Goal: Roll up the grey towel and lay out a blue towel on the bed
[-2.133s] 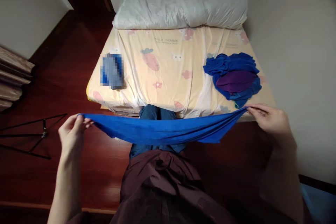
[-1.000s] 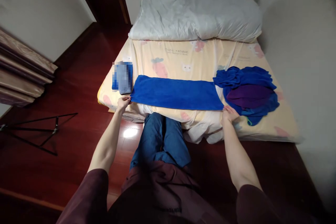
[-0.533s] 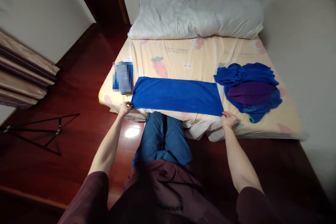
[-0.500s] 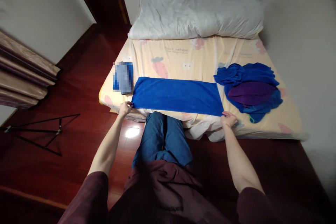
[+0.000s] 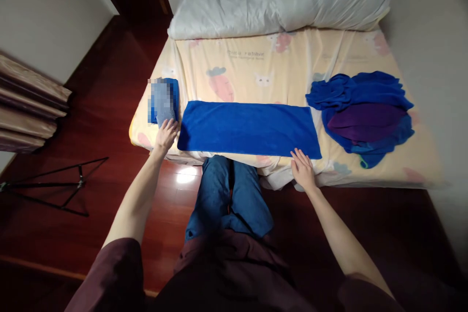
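A blue towel [image 5: 248, 129] lies flat as a long rectangle across the near part of the bed. My right hand [image 5: 302, 170] is open, its outstretched fingertips at the towel's near edge, left of the right corner. To the left of the towel, my left hand [image 5: 167, 134] has its fingers extended over the near end of a pixelated greyish-blue thing [image 5: 162, 100]. Blue cloth shows around that thing, but its kind is masked. Whether the left fingers touch it, I cannot tell. Neither hand grips the towel.
A heap of blue cloths [image 5: 365, 88] with a purple cloth [image 5: 367, 122] on top is on the right. A pale quilt [image 5: 285, 0] covers the far end of the patterned bed sheet [image 5: 252, 75]. Black tripod legs [image 5: 54, 185] stand on the floor at left.
Both hands have let go of the towel's near corners. The left moved up and left to the pixelated thing; the right slid left along the near edge. The view has shifted slightly downward.
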`<state>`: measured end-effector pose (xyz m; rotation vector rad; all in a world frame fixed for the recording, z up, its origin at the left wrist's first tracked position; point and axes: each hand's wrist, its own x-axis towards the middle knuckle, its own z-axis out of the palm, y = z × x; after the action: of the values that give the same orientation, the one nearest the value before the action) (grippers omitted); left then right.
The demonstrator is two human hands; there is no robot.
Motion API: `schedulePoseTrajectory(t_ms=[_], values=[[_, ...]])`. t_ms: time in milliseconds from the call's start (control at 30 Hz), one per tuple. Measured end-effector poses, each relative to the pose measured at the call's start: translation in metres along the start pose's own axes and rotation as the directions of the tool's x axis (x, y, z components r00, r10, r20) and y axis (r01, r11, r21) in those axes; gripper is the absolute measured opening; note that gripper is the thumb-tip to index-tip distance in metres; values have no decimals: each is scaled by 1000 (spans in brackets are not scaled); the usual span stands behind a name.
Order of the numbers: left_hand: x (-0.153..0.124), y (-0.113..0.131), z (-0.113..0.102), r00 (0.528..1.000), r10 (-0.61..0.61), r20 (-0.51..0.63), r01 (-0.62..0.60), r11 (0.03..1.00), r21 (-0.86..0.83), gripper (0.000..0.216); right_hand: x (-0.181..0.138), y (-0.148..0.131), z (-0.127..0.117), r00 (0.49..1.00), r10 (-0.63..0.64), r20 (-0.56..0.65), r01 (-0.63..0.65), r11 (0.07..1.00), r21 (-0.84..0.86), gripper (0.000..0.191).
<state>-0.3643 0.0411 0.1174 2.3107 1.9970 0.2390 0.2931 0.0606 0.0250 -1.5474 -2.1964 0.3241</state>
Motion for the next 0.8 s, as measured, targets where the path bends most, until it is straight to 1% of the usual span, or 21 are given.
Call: schedulePoseTrajectory(t_ms=[67,133,200,267,333,400,467,533,600,667,733,800], values=[[-6,-12,3,999,-47,-9,48,999,9,47,0,-1,2,1000,14,-15,-14,1000,-3,52],[-12,-14,3,997,-74,-9,74,997,12,46,2,-3,-1,1000,15,-18,-15,1000,-5,51],[-14,-6,-1,998,-69,10,69,998,7,47,6,-4,-7,1000,12,-11,-12,1000,-18,50],[-10,12,-5,998,-48,38,48,999,-1,49,14,-9,-13,999,32,-16,-33,998,-45,49],[2,36,-6,998,-39,47,40,999,-11,52,26,-19,-16,998,62,-32,-64,995,-72,50],[22,60,-2,997,-65,35,66,997,-26,55,46,-37,-16,998,65,-25,-67,994,-87,52],[44,80,8,991,-128,24,129,991,-41,60,72,-58,-10,999,38,29,-35,996,-85,55],[67,92,21,980,-195,43,197,979,-53,65,102,-78,0,995,36,91,-28,996,-88,58],[87,96,34,967,-237,93,243,968,-58,68,132,-91,14,986,72,148,-57,993,-108,62],[102,94,47,952,-269,148,281,958,-60,70,157,-93,28,968,140,208,-110,982,-151,66],[114,89,59,930,-325,170,339,939,-57,73,175,-86,40,949,205,240,-158,967,-202,70],[123,81,69,909,-390,148,401,915,-49,79,188,-71,48,943,249,222,-198,953,-230,72]])
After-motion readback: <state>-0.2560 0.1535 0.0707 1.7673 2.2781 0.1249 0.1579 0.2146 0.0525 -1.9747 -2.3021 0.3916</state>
